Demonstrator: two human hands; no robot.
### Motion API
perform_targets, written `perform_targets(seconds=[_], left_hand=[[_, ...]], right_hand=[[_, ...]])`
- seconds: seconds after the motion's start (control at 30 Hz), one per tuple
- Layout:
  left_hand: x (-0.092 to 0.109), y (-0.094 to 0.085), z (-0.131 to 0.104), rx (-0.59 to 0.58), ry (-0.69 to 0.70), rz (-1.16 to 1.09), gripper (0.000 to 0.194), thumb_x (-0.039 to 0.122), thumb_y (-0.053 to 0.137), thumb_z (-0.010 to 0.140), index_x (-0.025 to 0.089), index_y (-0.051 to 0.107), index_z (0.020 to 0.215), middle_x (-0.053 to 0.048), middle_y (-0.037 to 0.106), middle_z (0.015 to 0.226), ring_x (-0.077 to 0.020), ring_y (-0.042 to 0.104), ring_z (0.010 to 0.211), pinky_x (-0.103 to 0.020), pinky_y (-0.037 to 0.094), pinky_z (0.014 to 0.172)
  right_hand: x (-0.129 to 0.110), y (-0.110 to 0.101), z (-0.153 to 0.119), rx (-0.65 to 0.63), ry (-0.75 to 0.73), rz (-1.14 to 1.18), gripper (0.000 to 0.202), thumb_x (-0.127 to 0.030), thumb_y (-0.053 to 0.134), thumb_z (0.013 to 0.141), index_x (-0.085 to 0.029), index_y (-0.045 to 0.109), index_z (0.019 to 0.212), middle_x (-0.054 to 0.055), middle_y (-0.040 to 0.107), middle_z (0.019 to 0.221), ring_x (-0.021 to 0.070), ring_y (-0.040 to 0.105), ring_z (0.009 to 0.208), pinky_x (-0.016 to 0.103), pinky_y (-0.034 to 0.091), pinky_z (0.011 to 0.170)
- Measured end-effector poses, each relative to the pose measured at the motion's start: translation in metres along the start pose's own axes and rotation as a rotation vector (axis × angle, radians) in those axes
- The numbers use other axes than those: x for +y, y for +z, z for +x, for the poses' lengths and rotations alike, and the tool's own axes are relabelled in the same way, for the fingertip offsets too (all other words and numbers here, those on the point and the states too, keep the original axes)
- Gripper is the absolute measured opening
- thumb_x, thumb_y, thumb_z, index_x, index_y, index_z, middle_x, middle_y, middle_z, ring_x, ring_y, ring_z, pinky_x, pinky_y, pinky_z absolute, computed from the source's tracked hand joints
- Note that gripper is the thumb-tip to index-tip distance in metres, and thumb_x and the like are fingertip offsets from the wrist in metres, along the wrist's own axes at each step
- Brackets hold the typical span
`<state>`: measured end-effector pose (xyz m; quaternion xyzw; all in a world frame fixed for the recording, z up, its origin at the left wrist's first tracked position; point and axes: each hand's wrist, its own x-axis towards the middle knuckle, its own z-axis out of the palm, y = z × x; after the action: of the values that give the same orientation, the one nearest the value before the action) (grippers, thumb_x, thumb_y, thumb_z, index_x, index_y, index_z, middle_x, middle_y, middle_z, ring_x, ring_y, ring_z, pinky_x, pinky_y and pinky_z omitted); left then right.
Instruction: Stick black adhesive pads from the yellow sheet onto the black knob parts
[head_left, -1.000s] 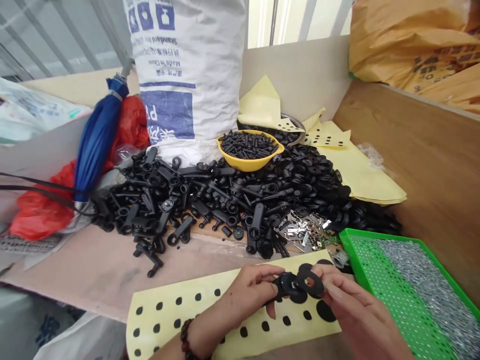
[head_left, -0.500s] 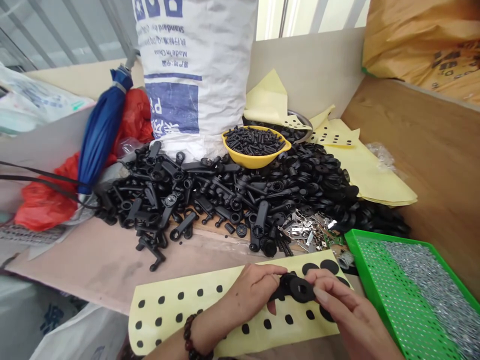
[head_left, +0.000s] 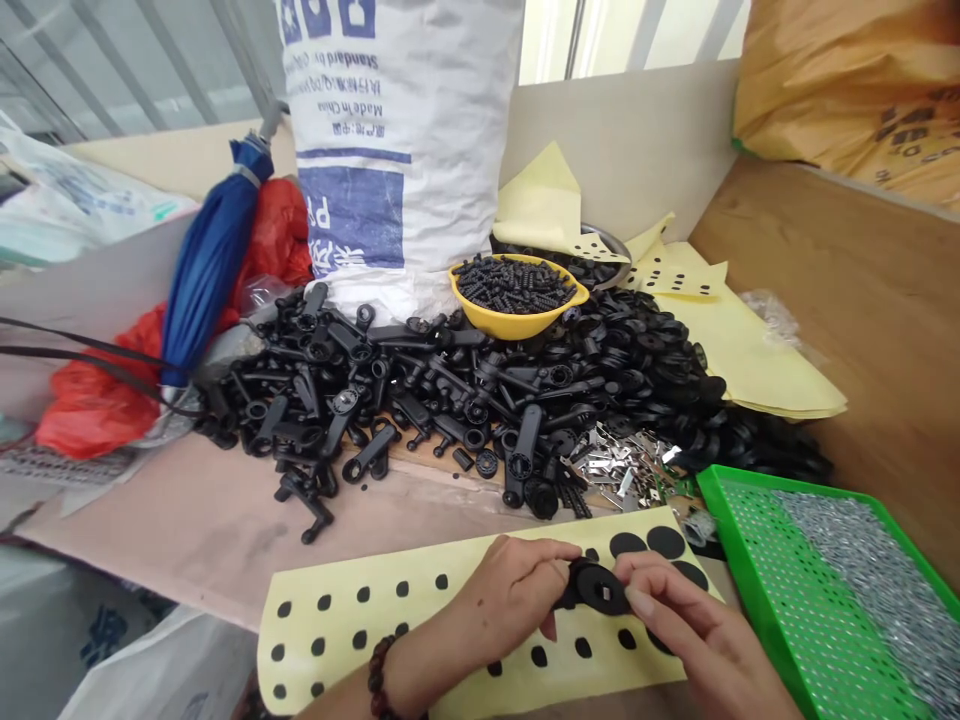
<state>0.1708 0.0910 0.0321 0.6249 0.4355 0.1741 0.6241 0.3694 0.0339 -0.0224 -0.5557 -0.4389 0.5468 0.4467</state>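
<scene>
My left hand (head_left: 517, 585), a beaded bracelet on its wrist, is closed around a black plastic part with a round disc (head_left: 602, 588) at its end. A small pale rectangular slot shows at the disc's centre. At the disc's right edge, the thumb and fingers of my right hand (head_left: 675, 600) pinch it. The left fingers cover the rest of the part. Both hands are over a yellow backing sheet (head_left: 330, 665) bearing small black pads in rows and larger black round pads (head_left: 665, 542) at its right end.
Black plastic arms and discs (head_left: 450, 385) are heaped behind the sheet. Small metal clips (head_left: 626, 465) lie nearby. A yellow bowl (head_left: 517, 325) holds black screw-like pieces. The green tray (head_left: 757, 600) of small metal pieces stands right, a white sack (head_left: 450, 130) behind, a blue umbrella (head_left: 210, 265) left.
The round disc has turned, showing more of its flat face, and the slot at its centre looks brighter. Both hands keep hold of it. The whole view has shifted slightly.
</scene>
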Motion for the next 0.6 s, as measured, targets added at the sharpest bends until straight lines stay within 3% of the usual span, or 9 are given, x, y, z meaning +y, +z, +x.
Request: perform_targets(seconds=[0.4, 0.6], left_hand=[[0.0036, -0.0003, -0.0012, -0.014, 0.061, 0.037, 0.032, 0.025, 0.037, 0.086, 0.013, 0.067, 0.084, 0.002, 0.049, 0.060, -0.0114, 0.052, 0.053, -0.020, 0.039, 0.055], [-0.0057, 0.0024, 0.0021, 0.010, 0.050, 0.042, 0.030, 0.027, 0.042, 0.088, 0.014, 0.069, 0.089, 0.003, 0.049, 0.057, -0.0109, 0.052, 0.052, -0.019, 0.039, 0.052]], right_hand=[[-0.0011, -0.0005, 0.0048, -0.024, -0.024, -0.077, 0.027, -0.044, 0.064, 0.083, -0.024, 0.062, 0.065, 0.003, 0.058, 0.085, 0.0200, 0.055, 0.081, 0.021, 0.048, 0.067], [-0.0018, -0.0009, 0.0044, -0.037, -0.058, -0.087, 0.026, -0.042, 0.063, 0.084, -0.024, 0.061, 0.066, 0.003, 0.058, 0.084, 0.0203, 0.056, 0.080, 0.022, 0.047, 0.067]])
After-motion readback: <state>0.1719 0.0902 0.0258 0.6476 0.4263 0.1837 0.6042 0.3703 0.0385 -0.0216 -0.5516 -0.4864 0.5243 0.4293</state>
